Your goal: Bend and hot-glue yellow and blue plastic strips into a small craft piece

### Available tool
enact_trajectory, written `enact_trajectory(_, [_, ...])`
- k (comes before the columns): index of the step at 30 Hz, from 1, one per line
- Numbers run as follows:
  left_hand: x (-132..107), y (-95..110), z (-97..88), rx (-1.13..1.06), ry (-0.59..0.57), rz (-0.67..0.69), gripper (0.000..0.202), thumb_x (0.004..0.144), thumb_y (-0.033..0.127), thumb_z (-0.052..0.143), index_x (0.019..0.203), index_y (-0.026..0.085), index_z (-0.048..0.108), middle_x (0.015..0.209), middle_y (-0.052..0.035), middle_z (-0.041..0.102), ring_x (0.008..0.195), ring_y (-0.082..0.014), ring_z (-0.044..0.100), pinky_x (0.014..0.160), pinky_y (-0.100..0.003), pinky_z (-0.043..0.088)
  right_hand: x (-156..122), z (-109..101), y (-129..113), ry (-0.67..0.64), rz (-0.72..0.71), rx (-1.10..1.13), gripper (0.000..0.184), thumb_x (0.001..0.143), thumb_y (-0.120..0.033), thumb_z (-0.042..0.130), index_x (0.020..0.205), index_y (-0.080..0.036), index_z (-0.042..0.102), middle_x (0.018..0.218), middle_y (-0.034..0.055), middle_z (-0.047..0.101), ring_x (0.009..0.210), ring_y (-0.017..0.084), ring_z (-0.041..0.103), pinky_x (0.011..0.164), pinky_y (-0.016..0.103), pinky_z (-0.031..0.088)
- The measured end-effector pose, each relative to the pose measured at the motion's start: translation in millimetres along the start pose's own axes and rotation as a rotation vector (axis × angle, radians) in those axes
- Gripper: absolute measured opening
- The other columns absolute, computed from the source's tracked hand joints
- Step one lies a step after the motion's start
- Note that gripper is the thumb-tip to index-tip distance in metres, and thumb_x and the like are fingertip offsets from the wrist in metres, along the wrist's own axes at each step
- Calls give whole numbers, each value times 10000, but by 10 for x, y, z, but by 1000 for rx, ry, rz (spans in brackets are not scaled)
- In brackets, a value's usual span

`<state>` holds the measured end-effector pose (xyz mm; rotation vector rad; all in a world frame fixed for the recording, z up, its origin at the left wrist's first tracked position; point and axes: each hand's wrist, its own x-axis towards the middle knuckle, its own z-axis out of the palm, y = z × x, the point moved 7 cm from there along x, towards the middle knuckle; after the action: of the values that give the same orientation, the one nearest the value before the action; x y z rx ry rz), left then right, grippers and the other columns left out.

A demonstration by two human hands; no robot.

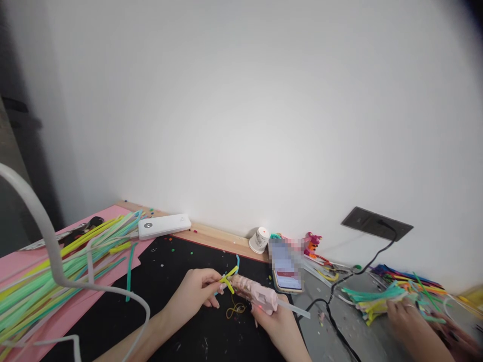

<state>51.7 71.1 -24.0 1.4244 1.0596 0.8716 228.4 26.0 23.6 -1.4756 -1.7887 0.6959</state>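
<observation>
The left hand (pixel 196 291) is closed in a pinch on a short yellow strip (pixel 228 281), crossed with a bit of blue, and holds it right at the nozzle of a pink glue gun (pixel 254 291). The right hand (pixel 277 322) is wrapped shut around the gun's grip, low over the black mat (pixel 169 311) on the table. The main risk is a burn, since the left fingertips (pixel 219 287) sit just beside the tip, so hot glue squeezed out or a small slip could reach skin. The strip is thin and bent, so it could twist in the pinch and take glue in the wrong spot, or drip onto the loose yellow loop (pixel 234 309) below. The black cord (pixel 332 306) trails past the phone (pixel 287 279) towards a co-worker's hand (pixel 403 314) sorting coloured strips, and a tug there could jerk the gun.
</observation>
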Motion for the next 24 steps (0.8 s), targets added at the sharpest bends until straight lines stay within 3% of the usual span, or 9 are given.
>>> enact_trajectory(8, [-8,-5,25,-28,-36,15,235,779,313,483,805,139,639,748,-24,680,532,-148,677,443,-181,449,-4,-12,76,48,-43,-1,138,721,-223,539,639,-135,606,523,-7,530,485,124,458,462,212,382])
enact_trajectory(24, [6,15,26,-6,-25,85,220,779,281,487,641,136,577,549,14,627,416,-137,633,372,-166,402,6,-3,42,19,-24,28,165,688,-221,552,537,-165,516,460,-34,487,441,110,439,442,206,356])
